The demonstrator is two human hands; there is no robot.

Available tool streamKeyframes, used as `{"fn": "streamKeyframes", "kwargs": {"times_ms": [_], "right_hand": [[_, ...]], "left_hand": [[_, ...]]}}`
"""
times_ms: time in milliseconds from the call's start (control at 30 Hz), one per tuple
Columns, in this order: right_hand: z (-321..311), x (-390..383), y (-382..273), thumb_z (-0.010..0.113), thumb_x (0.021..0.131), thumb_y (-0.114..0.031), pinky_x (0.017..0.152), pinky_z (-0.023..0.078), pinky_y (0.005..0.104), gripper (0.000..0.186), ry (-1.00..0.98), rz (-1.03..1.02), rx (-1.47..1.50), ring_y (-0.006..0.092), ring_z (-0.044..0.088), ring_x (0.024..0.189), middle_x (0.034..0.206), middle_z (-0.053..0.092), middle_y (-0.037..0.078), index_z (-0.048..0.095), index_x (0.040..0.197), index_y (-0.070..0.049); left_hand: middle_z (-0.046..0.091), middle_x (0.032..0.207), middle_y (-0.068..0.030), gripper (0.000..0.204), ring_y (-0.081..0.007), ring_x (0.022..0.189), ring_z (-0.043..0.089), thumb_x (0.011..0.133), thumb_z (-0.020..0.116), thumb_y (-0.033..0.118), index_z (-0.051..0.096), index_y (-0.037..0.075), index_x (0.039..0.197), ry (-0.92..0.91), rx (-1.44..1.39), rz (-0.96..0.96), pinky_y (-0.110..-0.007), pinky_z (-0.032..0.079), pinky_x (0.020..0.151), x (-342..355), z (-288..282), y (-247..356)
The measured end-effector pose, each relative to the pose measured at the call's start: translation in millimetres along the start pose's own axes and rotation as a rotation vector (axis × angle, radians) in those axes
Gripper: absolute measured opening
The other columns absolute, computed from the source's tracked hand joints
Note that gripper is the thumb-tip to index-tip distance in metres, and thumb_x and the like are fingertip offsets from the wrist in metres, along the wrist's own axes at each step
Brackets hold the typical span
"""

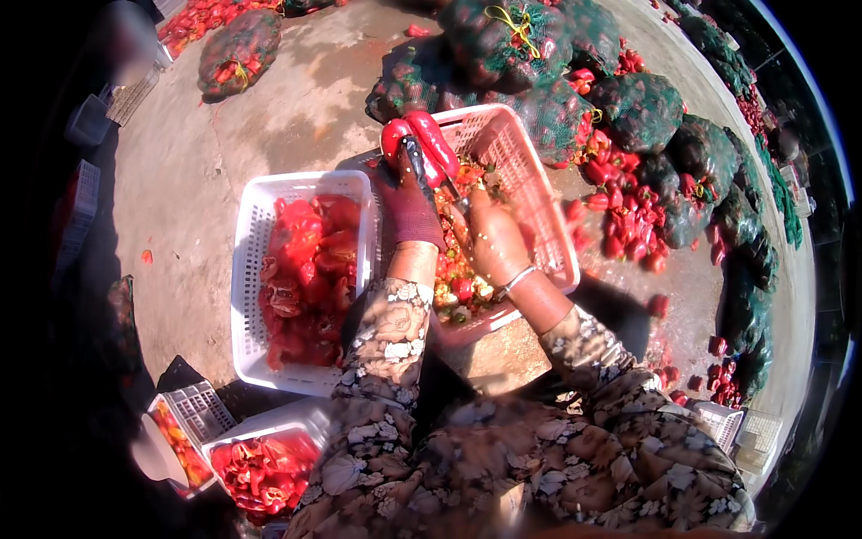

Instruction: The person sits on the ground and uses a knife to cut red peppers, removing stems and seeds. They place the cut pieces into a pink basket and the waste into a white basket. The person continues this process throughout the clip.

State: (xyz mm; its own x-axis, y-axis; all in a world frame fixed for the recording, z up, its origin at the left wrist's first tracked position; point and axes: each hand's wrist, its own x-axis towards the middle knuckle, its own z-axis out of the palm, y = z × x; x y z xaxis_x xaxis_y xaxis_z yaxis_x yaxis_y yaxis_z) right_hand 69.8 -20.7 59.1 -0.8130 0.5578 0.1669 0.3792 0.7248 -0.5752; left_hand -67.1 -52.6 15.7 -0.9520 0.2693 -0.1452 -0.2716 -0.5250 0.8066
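Observation:
My left hand (409,202), in a purple glove with dark fingertips, is closed on long red peppers (433,145) above a pink perforated basket (548,234). My bare right hand (494,234), with a bracelet at the wrist, grips a knife (452,190) whose blade points at the peppers. Inside the pink basket lie chopped pepper cores and bits (462,269). Just left of my hands stands a white basket (242,269) filled with opened red pepper pieces (305,278).
Green mesh sacks of peppers (637,108) and loose red peppers (628,220) lie behind and to the right on the concrete floor (171,242). Another sack (238,54) lies at back left. More baskets (197,404) of peppers stand at lower left.

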Motion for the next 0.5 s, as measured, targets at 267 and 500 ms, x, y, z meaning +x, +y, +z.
{"fn": "streamKeyframes", "kwargs": {"times_ms": [267, 500], "right_hand": [[19.1, -30.8, 17.2, 0.063, 0.089, -0.014, 0.047, 0.039, 0.0479, 0.024, 0.079, 0.000, -0.050, 0.0398, 0.054, 0.052, 0.058, 0.052, 0.021, 0.042, 0.087, -0.002], [4.8, -22.7, 30.6, 0.062, 0.090, -0.027, 0.057, 0.045, 0.0517, 0.031, 0.065, -0.012, 0.032, 0.0447, 0.059, 0.063, 0.065, 0.058, 0.025, 0.047, 0.092, 0.001]], "left_hand": [[0.056, 0.116, -0.0043, 0.061, -0.0158, 0.106, 0.056, 0.089, 0.060, 0.050, 0.046, 0.010, 0.133, -0.091, -0.002, -0.176, -0.032, 0.050, 0.085, 11.2, -30.7, -37.9], [0.057, 0.109, -0.0036, 0.043, -0.0188, 0.093, 0.058, 0.086, 0.066, 0.037, 0.050, 0.015, 0.120, -0.091, 0.166, -0.326, -0.037, 0.052, 0.066, -9.0, -11.8, -9.1]]}}
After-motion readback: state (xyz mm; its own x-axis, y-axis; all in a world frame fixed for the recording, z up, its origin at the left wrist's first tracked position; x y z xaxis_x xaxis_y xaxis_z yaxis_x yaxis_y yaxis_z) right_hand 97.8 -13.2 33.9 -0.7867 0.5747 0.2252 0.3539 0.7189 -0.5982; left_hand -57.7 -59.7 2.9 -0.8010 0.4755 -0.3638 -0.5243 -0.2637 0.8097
